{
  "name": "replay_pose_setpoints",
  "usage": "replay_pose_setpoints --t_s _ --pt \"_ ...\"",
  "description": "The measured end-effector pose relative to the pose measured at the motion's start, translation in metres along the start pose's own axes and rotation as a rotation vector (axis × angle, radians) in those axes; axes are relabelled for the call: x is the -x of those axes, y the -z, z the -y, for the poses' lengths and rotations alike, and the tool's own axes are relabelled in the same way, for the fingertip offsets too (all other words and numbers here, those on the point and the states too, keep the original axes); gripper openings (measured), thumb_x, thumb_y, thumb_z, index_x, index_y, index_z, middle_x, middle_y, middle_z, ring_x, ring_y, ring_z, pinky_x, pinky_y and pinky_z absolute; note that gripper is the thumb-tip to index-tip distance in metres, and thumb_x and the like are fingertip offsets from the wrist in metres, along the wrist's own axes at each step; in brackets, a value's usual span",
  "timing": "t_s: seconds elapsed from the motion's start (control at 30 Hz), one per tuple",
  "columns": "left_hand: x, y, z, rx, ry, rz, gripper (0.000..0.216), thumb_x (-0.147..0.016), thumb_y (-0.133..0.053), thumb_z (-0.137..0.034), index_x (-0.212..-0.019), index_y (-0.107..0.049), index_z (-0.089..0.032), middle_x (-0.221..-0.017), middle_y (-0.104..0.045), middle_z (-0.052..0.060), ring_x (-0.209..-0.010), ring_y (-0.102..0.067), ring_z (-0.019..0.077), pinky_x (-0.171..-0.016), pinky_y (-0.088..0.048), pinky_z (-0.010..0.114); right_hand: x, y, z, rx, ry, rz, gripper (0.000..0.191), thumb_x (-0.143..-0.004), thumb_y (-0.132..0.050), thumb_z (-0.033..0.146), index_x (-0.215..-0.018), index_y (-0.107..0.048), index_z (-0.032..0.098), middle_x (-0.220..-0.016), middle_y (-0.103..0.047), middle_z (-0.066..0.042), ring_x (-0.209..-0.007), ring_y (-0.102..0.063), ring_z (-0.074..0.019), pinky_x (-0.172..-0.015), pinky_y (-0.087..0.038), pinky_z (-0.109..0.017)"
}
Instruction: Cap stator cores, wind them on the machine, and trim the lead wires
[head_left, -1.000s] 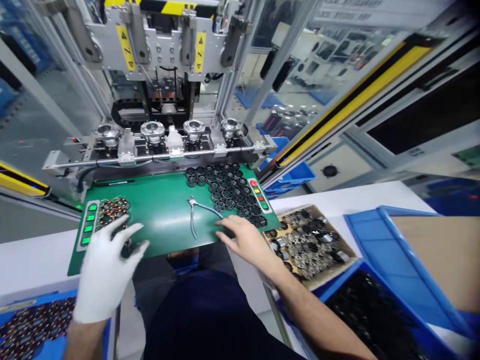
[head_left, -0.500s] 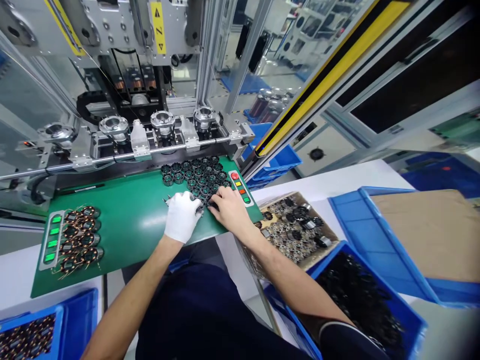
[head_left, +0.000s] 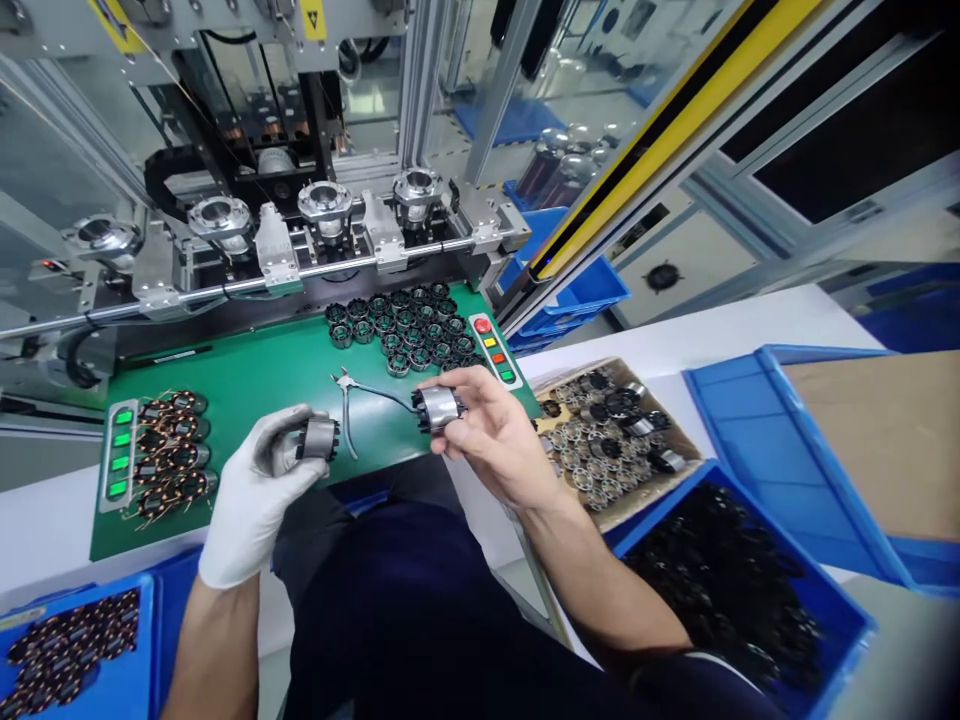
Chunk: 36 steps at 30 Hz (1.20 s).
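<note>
Left hand (head_left: pixel 255 490) and right hand (head_left: pixel 487 440) lifted stators (head_left: pixel 437 407).

pliers (head_left: pixel 358 396) on mat (head_left: pixel 255 375), between wound coils (head_left: pixel 166 452) and cores (head_left: pixel 401 325)

A factory assembly station: winding machine (head_left: pixel 300 215), green work mat (head_left: pixel 255 385), blue parts bins (head_left: pixel 750 600).

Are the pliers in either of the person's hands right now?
No, the pliers lie on the green mat, while the left hand grips one motor core and the right hand a second motor core.
</note>
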<state>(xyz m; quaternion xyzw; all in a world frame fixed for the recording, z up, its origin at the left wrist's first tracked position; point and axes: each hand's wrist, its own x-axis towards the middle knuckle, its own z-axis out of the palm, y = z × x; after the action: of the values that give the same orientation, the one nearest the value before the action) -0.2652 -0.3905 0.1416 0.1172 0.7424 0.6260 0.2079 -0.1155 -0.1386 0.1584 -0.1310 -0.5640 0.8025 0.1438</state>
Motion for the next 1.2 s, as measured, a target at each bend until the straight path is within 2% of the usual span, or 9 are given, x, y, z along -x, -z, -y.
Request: replay_pose_setpoints --t_s 0.1,0.27,0.43,0.6,0.8,0.9,1.03,1.13,1.2 --pt "0.014 0.013 -0.003 -0.110 -0.033 -0.047 0.070 -0.072 -0.103 -0.050 -0.134 -0.083 -0.023 -0.142 -0.084 0.011 -0.132 -0.081 0.0346 -0.116 -0.068 0.045 0.004 -0.011 -0.008 0.156 0.079 -0.074 0.054 -0.091 -0.101 0.049 -0.134 -0.075 0.030 -0.133 -0.079 -0.007 -0.077 -0.075 -0.0119 -0.067 -0.066 -0.027" --pt "0.016 0.017 0.012 -0.577 -0.138 -0.113 0.063 -0.088 -0.086 -0.050 -0.145 -0.082 -0.024 -0.136 -0.086 0.010 -0.104 -0.084 0.0291 -0.104 -0.070 0.046 0.001 -0.015 -0.051 0.646 0.226 -0.056 0.035 -0.098 -0.092 0.034 -0.131 -0.081 0.026 -0.105 -0.076 -0.002 -0.070 -0.074 -0.0124 -0.071 -0.067 -0.030" --pt "0.006 0.008 0.047 -0.864 -0.148 -0.097 0.045 -0.088 -0.075 -0.035 -0.128 -0.086 -0.018 -0.123 -0.087 0.014 -0.116 -0.085 0.0383 -0.108 -0.067 0.050 -0.010 -0.015 -0.094 0.739 0.198 -0.012 0.026 -0.091 -0.088 0.020 -0.116 -0.080 0.022 -0.103 -0.073 -0.003 -0.061 -0.074 -0.0131 -0.060 -0.065 -0.030" --pt "0.015 0.009 0.056 -0.868 -0.205 -0.122 0.044 -0.090 -0.078 -0.040 -0.130 -0.086 -0.024 -0.124 -0.087 0.010 -0.116 -0.085 0.0342 -0.106 -0.066 0.043 -0.004 -0.016 -0.094 0.815 0.173 -0.002 0.030 -0.098 -0.086 0.027 -0.127 -0.079 0.024 -0.113 -0.075 -0.006 -0.068 -0.076 -0.0149 -0.066 -0.068 -0.032" --pt "0.023 0.015 0.061 -0.872 -0.205 -0.115 0.039 -0.091 -0.076 -0.040 -0.126 -0.087 -0.025 -0.116 -0.087 0.008 -0.107 -0.085 0.0335 -0.099 -0.066 0.043 -0.002 -0.013 -0.091 0.906 0.114 0.007 0.028 -0.092 -0.088 0.021 -0.118 -0.078 0.022 -0.103 -0.074 -0.002 -0.064 -0.072 -0.0147 -0.075 -0.067 -0.035" --pt "0.026 0.018 0.063 -0.837 -0.187 -0.134 0.042 -0.093 -0.076 -0.045 -0.130 -0.085 -0.027 -0.120 -0.086 0.008 -0.110 -0.085 0.0348 -0.101 -0.066 0.046 -0.001 -0.012 -0.088 0.933 0.102 -0.010 0.028 -0.094 -0.087 0.027 -0.121 -0.079 0.023 -0.101 -0.075 -0.003 -0.070 -0.072 -0.0173 -0.080 -0.065 -0.036" --pt "0.026 0.021 0.068 -0.785 -0.154 -0.115 0.038 -0.090 -0.076 -0.043 -0.124 -0.083 -0.027 -0.124 -0.087 0.009 -0.117 -0.084 0.0362 -0.108 -0.065 0.049 0.000 -0.013 -0.088 0.932 0.094 -0.067 0.025 -0.087 -0.087 0.026 -0.109 -0.075 0.024 -0.098 -0.075 -0.003 -0.083 -0.074 -0.0225 -0.083 -0.064 -0.038" --pt "0.027 0.023 0.071 -0.581 -0.107 -0.149 0.047 -0.088 -0.083 -0.048 -0.129 -0.072 -0.027 -0.121 -0.086 0.008 -0.111 -0.085 0.0321 -0.105 -0.067 0.047 0.000 -0.014 -0.088 0.866 0.095 -0.108 0.026 -0.088 -0.085 0.033 -0.105 -0.067 0.025 -0.099 -0.076 -0.004 -0.086 -0.077 -0.0219 -0.085 -0.068 -0.037" --pt "0.029 0.024 0.071 -0.413 -0.088 -0.185 0.052 -0.093 -0.079 -0.051 -0.135 -0.062 -0.026 -0.125 -0.084 0.008 -0.114 -0.085 0.0293 -0.104 -0.069 0.046 0.001 -0.014 -0.087 0.807 0.091 -0.110 0.029 -0.093 -0.081 0.036 -0.115 -0.066 0.024 -0.100 -0.077 -0.002 -0.083 -0.079 -0.0191 -0.079 -0.069 -0.033"
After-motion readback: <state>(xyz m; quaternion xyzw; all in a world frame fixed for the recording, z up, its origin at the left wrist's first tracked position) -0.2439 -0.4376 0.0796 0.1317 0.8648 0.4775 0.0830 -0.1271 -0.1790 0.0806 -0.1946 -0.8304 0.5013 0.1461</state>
